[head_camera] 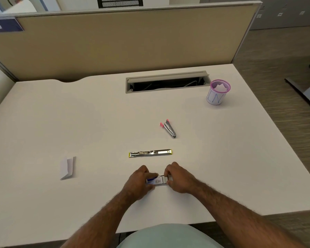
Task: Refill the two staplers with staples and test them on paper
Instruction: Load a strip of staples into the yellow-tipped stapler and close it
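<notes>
A small blue and white staple box [155, 181] lies on the white desk [97, 122] near its front edge. My left hand [139, 181] grips the box's left end. My right hand [179, 178] pinches its slid-out inner tray, where a silver strip of staples [164, 179] shows. Just beyond the hands lies a yellow-edged stapler [150, 153], swung fully open and flat, metal magazine up. Farther back and to the right rests a pink-tipped metal stapler [168, 128], its jaws slightly apart. A folded piece of white paper [67, 167] sits at the left.
A purple mesh cup [218, 92] wrapped in paper stands at the back right. A cable slot [167, 82] with its lid raised opens in the desk's rear. A beige partition [115, 42] closes off the back. The desk's right edge drops to the floor.
</notes>
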A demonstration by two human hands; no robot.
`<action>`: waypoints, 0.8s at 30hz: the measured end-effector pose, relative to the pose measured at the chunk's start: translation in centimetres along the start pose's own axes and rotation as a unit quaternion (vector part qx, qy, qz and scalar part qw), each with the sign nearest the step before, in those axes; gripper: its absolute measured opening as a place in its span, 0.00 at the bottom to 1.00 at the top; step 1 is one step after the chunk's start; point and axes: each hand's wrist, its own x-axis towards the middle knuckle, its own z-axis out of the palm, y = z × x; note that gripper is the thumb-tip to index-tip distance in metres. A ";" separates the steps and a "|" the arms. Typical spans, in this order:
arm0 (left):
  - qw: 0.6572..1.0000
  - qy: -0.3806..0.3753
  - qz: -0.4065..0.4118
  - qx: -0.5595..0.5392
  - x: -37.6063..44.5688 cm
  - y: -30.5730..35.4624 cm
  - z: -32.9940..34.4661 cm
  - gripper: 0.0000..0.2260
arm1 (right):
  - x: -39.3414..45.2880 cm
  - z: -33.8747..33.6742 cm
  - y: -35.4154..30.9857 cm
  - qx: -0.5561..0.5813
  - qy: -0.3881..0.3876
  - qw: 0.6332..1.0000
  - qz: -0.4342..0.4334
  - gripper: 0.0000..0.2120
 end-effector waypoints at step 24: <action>1.000 0.003 0.016 -0.003 0.4 -1.0 0.6 0.21 | -0.2 -1.1 0.5 0.098 -0.008 0.995 -0.011 0.08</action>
